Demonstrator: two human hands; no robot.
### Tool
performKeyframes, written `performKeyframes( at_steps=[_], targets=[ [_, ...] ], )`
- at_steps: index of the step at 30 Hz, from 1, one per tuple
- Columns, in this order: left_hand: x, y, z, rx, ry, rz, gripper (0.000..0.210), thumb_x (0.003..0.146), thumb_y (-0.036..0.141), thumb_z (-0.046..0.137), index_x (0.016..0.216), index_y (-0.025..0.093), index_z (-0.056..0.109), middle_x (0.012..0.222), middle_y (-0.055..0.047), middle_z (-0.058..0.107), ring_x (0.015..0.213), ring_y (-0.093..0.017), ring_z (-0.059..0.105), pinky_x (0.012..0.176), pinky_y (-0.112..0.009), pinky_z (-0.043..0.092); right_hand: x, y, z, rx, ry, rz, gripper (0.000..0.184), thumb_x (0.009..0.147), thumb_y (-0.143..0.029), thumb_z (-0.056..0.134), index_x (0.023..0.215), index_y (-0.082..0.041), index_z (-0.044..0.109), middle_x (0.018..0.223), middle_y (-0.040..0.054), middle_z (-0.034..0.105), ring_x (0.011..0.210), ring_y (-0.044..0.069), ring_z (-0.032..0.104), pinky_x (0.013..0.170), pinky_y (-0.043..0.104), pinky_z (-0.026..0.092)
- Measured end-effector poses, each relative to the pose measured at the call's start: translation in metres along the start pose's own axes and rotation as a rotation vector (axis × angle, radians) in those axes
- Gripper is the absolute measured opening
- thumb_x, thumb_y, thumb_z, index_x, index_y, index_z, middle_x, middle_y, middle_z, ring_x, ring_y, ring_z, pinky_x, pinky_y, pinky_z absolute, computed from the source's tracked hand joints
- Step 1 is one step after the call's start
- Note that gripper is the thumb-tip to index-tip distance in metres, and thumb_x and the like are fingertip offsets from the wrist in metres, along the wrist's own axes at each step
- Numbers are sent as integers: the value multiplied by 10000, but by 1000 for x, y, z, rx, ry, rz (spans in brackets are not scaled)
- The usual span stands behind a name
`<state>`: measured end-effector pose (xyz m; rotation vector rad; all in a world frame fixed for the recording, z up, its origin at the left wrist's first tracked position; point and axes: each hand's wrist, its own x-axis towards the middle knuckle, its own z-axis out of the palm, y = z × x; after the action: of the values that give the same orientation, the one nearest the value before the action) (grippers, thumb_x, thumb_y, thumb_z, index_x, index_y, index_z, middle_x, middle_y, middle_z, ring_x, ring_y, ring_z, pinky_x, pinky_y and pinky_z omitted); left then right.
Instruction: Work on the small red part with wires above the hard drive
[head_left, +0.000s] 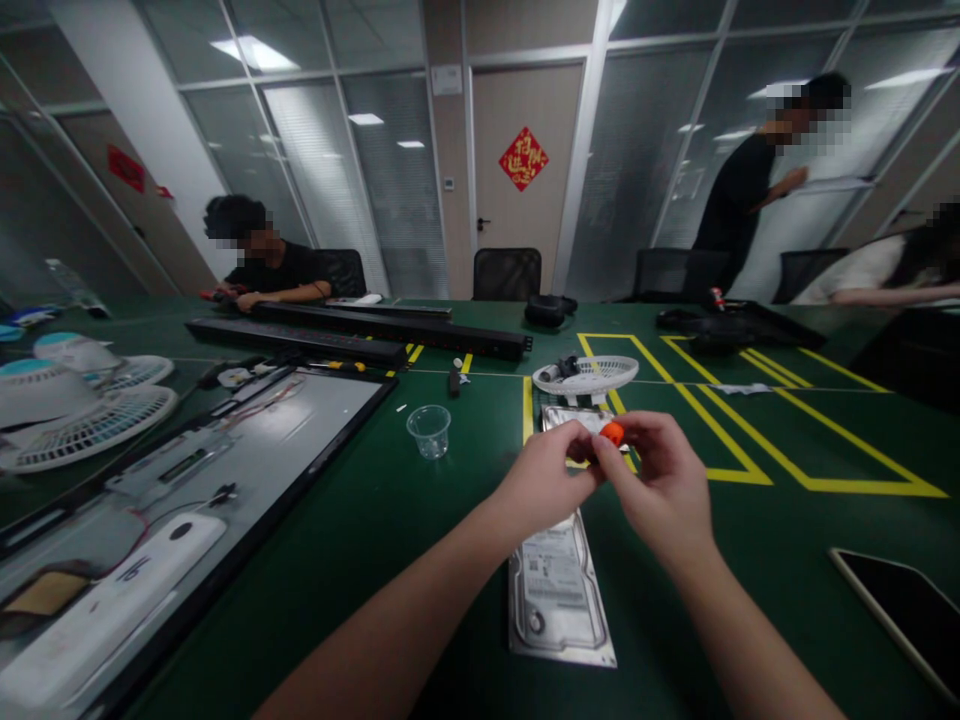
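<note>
A small orange piece with a rounded end (613, 433) is between the fingertips of my two hands, above the table; its kind is not clear. My right hand (664, 480) pinches it between thumb and fingers. My left hand (547, 475) is closed with its fingertips meeting at the same spot, and what they grip there is mostly covered. Below my hands a silver hard drive (559, 590) lies label up. Behind them, partly hidden, is a second metal drive (559, 415). To the left stands a clear plastic cup (429, 432).
A large opened panel (300, 430) with a white power strip (127, 610) lies at left, near white fans (90, 420). Long black bars (390, 325) and a white fan grille (600, 374) are farther back. A tablet (900, 610) lies right. Other people (281, 265) are across the table.
</note>
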<state>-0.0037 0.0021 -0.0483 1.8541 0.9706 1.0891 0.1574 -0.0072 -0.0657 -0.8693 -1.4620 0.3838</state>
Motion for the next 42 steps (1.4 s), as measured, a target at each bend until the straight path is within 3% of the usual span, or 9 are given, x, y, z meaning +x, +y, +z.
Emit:
performKeyframes(
  at_steps=[5,12,18,25,31,38,42],
  targets=[
    [0,-1,0,-18,-39,19,134,956,180,702,1072,145,759,1117,-110,837,1046,-255,778,907,-351,583,-2,1,-3,23,-66,4,269,1052,-296,696,1312,-280,762,1277,100,799,1142,282,773,999,468,633],
    [1,-5,1,3,-1,29,179,897,182,769,1071,155,740,1137,-106,830,1058,-264,779,937,-360,602,0,6,2,-3,17,-22,239,932,-290,861,1144,-268,752,1034,46,758,927,243,751,816,389,639],
    [1,-3,1,-5,-17,41,112,936,146,693,1033,149,749,1073,-95,831,1004,-241,773,882,-336,577,-1,2,-1,11,-38,-7,208,1056,-304,699,1240,-280,793,1179,84,813,1043,267,788,918,439,657],
    [1,-6,3,-38,23,29,175,895,198,782,1054,152,723,1073,-98,817,982,-238,760,868,-337,577,0,5,1,-2,18,-23,203,953,-303,837,1133,-265,751,1017,55,761,923,250,755,826,408,639],
    [1,-3,3,-14,3,32,124,952,177,699,1066,155,744,1106,-106,835,1016,-248,776,900,-351,586,-1,1,-1,10,-37,-16,228,1046,-286,703,1260,-280,782,1205,92,808,1058,272,783,925,449,651],
    [1,-4,3,-31,22,25,198,878,159,777,1073,145,743,1054,-92,817,972,-232,759,871,-330,578,0,6,1,-1,-3,-36,210,964,-282,822,1163,-275,755,1059,56,748,940,246,738,856,422,622],
    [1,-3,2,-7,8,39,164,923,147,714,1082,150,756,1062,-86,821,965,-220,750,847,-318,559,0,3,-2,7,-32,-26,194,1023,-298,749,1215,-276,771,1128,77,787,1006,259,766,885,432,639]
  ],
)
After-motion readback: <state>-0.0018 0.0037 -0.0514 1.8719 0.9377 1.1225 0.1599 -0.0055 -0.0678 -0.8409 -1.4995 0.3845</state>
